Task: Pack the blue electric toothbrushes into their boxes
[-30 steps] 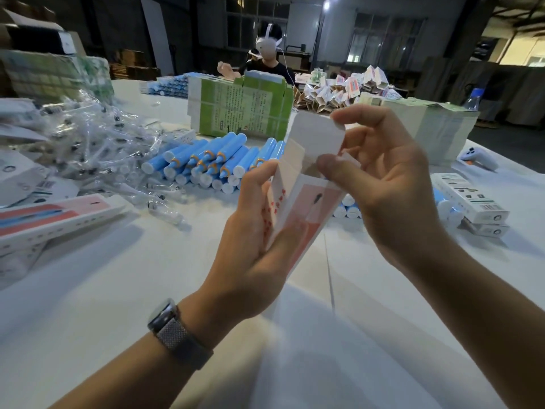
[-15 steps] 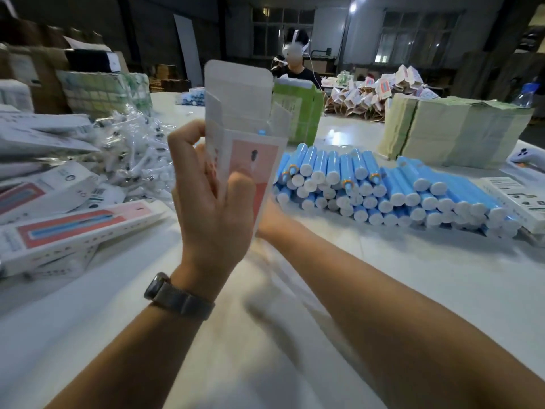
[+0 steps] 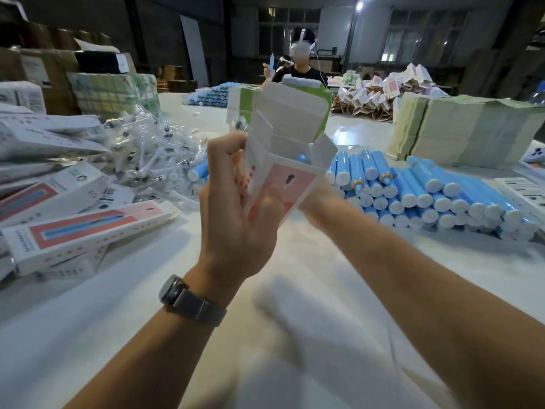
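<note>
White tabletop (image 3: pixel 295 290) fills the lower half of the frame, bare in the middle between the two forearms and crowded along its left, right and far edges. At right centre lies a stacked pile of blue cylindrical toothbrush handles with white end caps (image 3: pixel 427 193); at left, a heap of long white-and-pink printed cartons (image 3: pixel 73 228), with a tangle of clear-bagged white brush heads (image 3: pixel 147 149) behind it. Held upright at frame centre is a white cardboard box with a pink front panel (image 3: pixel 283 175), its top flaps standing open. The left hand (image 3: pixel 236 214) grips its lower part, fingers curled behind it and thumb pressed on the pink front. A blue tip shows just inside the box mouth. The right hand (image 3: pixel 317 199) is mostly hidden behind the box and blurred; I cannot tell how its fingers lie.
</note>
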A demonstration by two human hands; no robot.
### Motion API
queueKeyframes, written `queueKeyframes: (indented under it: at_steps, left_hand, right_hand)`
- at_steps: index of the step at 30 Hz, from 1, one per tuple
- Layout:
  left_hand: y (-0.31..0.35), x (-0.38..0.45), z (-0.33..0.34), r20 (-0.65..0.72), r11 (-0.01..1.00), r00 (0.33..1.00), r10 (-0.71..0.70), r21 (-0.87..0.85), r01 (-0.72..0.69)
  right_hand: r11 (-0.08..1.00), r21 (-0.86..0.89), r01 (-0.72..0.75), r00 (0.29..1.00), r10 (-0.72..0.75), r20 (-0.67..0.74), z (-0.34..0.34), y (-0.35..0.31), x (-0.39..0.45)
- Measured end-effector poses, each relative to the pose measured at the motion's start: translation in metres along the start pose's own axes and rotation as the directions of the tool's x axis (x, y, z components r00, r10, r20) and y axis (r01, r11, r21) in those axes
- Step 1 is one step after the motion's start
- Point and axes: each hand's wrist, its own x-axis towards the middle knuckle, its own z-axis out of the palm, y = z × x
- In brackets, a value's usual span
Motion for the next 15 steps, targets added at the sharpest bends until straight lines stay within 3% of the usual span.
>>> queueKeyframes:
  at_steps: [4, 7, 11, 15]
  left_hand:
    - [0.003, -0.005, 0.006, 0.084, 0.999, 0.996, -0.008, -0.044, 0.012]
    - [0.001, -0.012, 0.013, 0.135, 0.999, 0.991, 0.006, -0.033, -0.001]
    - [-0.001, -0.02, 0.022, 0.162, 1.0, 0.987, 0.006, 0.016, -0.009]
    - [0.001, -0.026, 0.026, 0.189, 0.999, 0.982, -0.024, 0.045, 0.016]
  right_hand:
    - [0.947, 0.083, 0.31, 0.941, -0.293, -0.169, -0.056, -0.057, -0.029]
    - [0.86, 0.114, 0.498, 0.86, -0.473, -0.19, -0.095, -0.09, -0.06]
    - [0.794, -0.121, 0.596, 0.796, -0.604, -0.038, -0.124, -0.118, -0.088]
    - [0.648, -0.511, 0.565, 0.817, -0.527, 0.235, -0.129, -0.126, -0.103]
